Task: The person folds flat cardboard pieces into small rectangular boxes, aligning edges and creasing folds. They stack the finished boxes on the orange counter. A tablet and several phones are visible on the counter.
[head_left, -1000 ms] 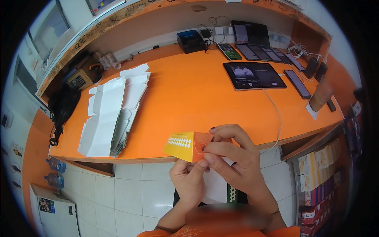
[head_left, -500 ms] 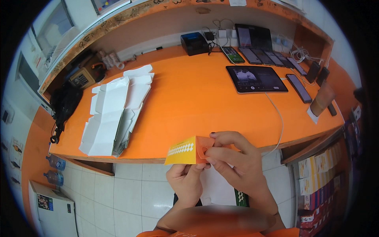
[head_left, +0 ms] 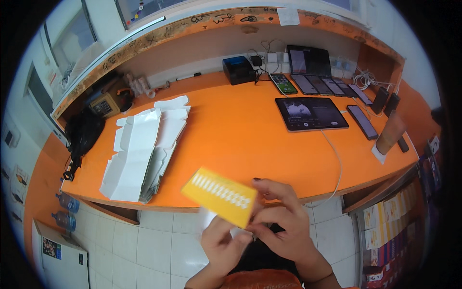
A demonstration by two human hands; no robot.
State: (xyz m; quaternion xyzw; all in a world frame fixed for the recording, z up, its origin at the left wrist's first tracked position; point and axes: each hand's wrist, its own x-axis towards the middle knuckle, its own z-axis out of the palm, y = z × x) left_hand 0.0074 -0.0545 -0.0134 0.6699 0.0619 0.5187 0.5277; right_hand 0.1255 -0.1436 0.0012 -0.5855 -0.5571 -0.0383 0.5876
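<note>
Your two hands meet just off the front edge of the orange counter (head_left: 231, 144), over the tiled floor (head_left: 144, 245). Your left hand (head_left: 222, 244) and right hand (head_left: 284, 222) are both closed on a flat yellow card (head_left: 220, 196) with a row of small white marks along its middle, tilted so its left end points up toward the counter's edge. A scrap of white paper (head_left: 208, 219) shows beneath it.

On the counter, the middle stretch in front of you lies bare orange. To the left sits a stack of flat white cardboard pieces (head_left: 142, 154), reaching nearly to the front edge. To the right lies a dark tablet (head_left: 310, 113), a white cable (head_left: 337, 166) running from it over the edge. Behind it a row of phones (head_left: 317, 85) lines the back wall, beside a small black box (head_left: 238, 70). Two water bottles (head_left: 65, 212) stand on the floor at far left.
</note>
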